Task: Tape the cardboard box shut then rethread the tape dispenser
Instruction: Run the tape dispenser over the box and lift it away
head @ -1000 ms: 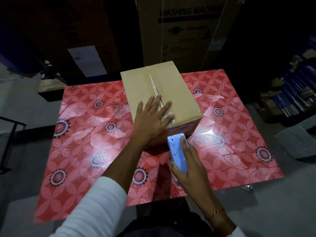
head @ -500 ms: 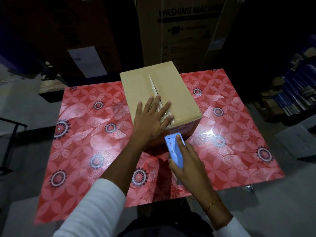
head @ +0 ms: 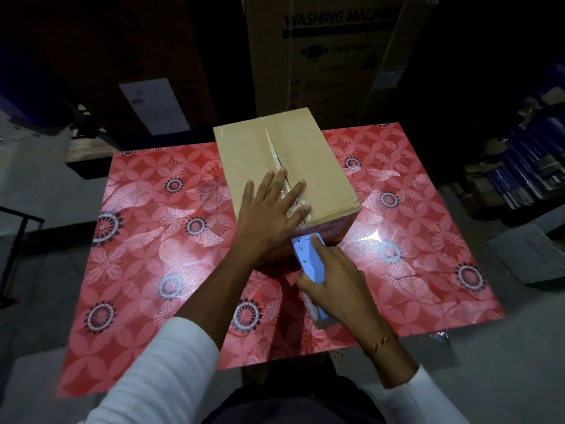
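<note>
Left hand (head: 269,212) flat, fingers spread, pressing on the near end of the cardboard box (head: 284,166) top, across the centre seam. Right hand (head: 333,286) wrapped around the blue tape dispenser (head: 308,261), index finger along its top, serrated end against the box's near face. Clear tape (head: 279,154) runs along the seam. Box sits mid-far on the red floral tabletop (head: 146,240). Washing-machine carton (head: 330,56) behind.

table (head: 146,270) L & R of box (head: 324,179): free | far edge: big carton (head: 330,56) blocks | box near face: both hands crowd
</note>
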